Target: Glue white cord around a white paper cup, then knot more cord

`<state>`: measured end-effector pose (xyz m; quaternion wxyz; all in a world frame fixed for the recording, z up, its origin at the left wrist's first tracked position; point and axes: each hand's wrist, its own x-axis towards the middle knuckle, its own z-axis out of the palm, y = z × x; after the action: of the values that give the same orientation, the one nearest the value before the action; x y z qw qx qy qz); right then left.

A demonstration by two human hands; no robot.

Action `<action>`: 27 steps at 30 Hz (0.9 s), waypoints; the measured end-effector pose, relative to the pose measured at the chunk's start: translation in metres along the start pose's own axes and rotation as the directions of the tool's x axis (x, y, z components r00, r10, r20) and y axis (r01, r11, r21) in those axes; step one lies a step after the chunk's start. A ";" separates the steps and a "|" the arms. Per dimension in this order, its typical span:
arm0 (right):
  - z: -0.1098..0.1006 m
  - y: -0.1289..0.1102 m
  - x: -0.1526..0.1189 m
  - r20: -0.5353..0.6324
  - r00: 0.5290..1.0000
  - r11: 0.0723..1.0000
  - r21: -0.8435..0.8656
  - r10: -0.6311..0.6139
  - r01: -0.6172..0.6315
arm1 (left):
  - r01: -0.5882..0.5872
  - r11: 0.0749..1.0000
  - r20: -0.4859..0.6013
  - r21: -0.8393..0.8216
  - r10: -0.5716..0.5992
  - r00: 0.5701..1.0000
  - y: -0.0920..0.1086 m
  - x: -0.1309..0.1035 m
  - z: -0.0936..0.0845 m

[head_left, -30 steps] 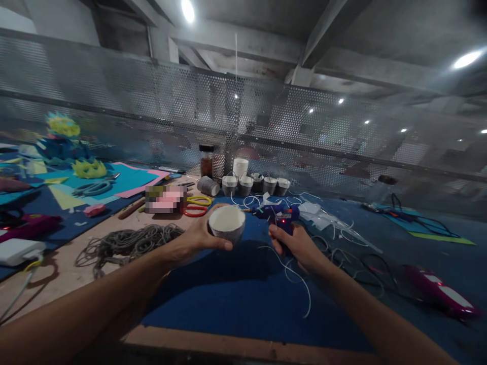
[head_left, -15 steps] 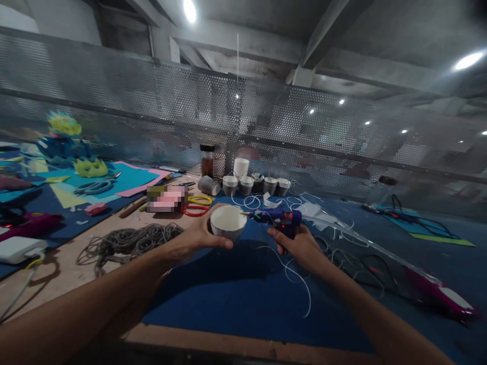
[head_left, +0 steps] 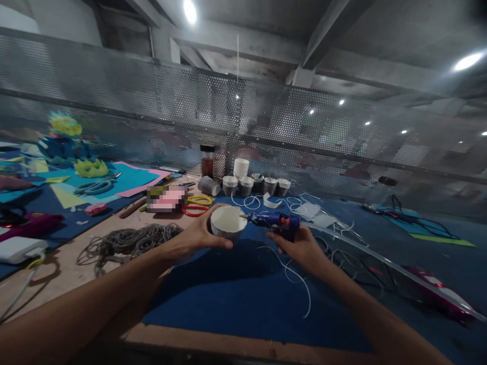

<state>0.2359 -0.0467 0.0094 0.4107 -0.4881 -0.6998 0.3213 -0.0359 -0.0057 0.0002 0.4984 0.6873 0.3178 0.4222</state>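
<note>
Nearest to me is the blue mat (head_left: 243, 299), and on it, toward my right side, lies one loose white cord (head_left: 309, 299), which is bent in a curve. Above the mat, my left hand (head_left: 198, 235) is closed around a small cup (head_left: 228, 234), with the thumb across its near wall. The cup has a grey outside and a white inside, and its mouth is facing up. My right hand (head_left: 302, 248) is gripping the handle of a blue glue gun (head_left: 279, 224); I cannot tell how my finger lies on the trigger. The nozzle points to the right part of the cup's rim, but I cannot tell if it is touching. From the back of the glue gun a long clear rod (head_left: 365, 248) goes out to the right, over a magenta device (head_left: 433, 291).

To the left of the cup is a tangled heap of grey cord (head_left: 129, 246), and a little farther, the red and yellow scissor handles (head_left: 198, 209). Beyond them, a grey cup lies on its side (head_left: 208, 185) beside a row of small cups (head_left: 246, 185). Behind these stand a stack of white cups (head_left: 241, 166) and a dark-lidded jar (head_left: 207, 165), before the perforated panel (head_left: 182, 121).
</note>
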 end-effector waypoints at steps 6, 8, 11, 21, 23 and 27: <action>0.001 0.001 -0.001 0.016 1.000 0.999 0.045 -0.007 0.006 | -0.008 1.000 -0.001 0.025 0.008 1.000 0.000 0.000 -0.001; 0.001 0.000 -0.002 0.020 1.000 0.998 0.057 -0.014 0.013 | -0.011 1.000 0.005 0.023 0.011 1.000 0.001 0.000 -0.001; 0.003 0.001 -0.002 0.017 1.000 0.999 0.048 -0.020 0.019 | -0.008 1.000 0.013 0.022 0.008 1.000 0.001 0.001 -0.001; 0.004 0.009 -0.005 0.026 0.993 0.992 0.058 -0.116 0.115 | 0.011 0.997 0.024 0.072 -0.013 1.000 0.011 0.000 -0.002; 0.006 0.008 -0.006 0.021 0.991 0.987 0.098 -0.131 0.128 | 0.019 0.997 0.030 0.070 -0.021 0.999 0.012 0.000 -0.002; 0.007 -0.001 -0.007 0.014 0.997 0.983 0.166 -0.078 0.074 | 0.033 0.999 0.045 0.041 -0.034 0.998 0.007 0.000 -0.001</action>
<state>0.2306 -0.0536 0.0056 0.4546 -0.4219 -0.6930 0.3675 -0.0368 -0.0068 0.0072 0.4988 0.7012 0.3261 0.3914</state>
